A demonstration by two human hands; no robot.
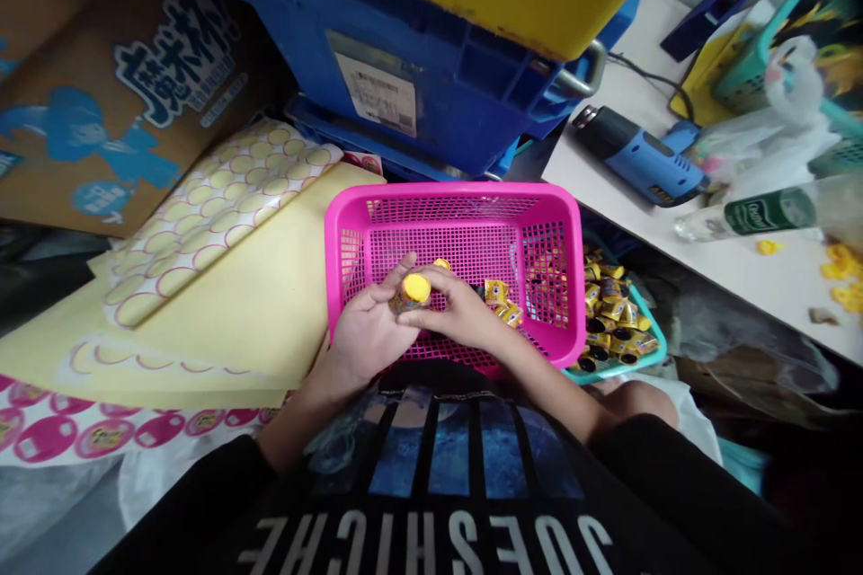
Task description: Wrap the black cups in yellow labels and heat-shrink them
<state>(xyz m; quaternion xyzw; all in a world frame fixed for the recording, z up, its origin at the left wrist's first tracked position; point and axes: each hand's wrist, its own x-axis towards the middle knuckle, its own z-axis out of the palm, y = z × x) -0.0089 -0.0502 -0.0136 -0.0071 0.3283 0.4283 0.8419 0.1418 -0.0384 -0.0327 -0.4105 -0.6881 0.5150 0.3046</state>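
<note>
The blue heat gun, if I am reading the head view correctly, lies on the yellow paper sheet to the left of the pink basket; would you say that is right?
Not quite: the head view shows the blue heat gun lying on the white table top, to the right of the pink basket, not on the yellow paper sheet to its left.

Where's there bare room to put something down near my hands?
Pink basket: bare behind your left hand and right hand, up to its far wall. White table: bare below the green-labelled bottle. Crowded: the teal tray of yellow-capped pieces.
</note>
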